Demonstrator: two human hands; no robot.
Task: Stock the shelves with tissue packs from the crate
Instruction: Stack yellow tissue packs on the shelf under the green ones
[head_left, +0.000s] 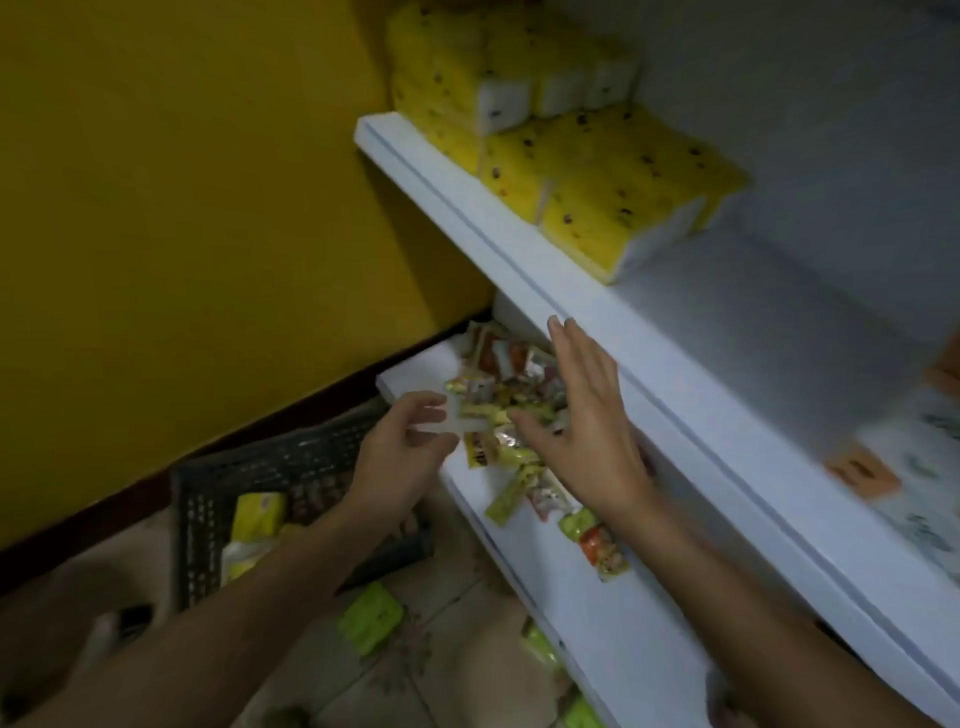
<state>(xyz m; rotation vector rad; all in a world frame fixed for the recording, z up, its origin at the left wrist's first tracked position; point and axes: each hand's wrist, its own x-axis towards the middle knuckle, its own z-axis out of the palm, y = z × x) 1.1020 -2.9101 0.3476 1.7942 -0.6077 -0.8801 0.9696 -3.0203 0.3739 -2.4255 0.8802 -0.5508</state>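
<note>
Left hand (402, 449): thumb and fingers curled, pinching a small pale piece (460, 425)
Right hand (584, 415): flat, fingers straight, palm down

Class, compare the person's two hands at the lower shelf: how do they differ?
The left hand curls its fingers round a small pale item; the right hand is flat, fingers straight. The left hand is at the edge of the lower shelf; the right hand is over the snack sachets. Both are bare.
</note>
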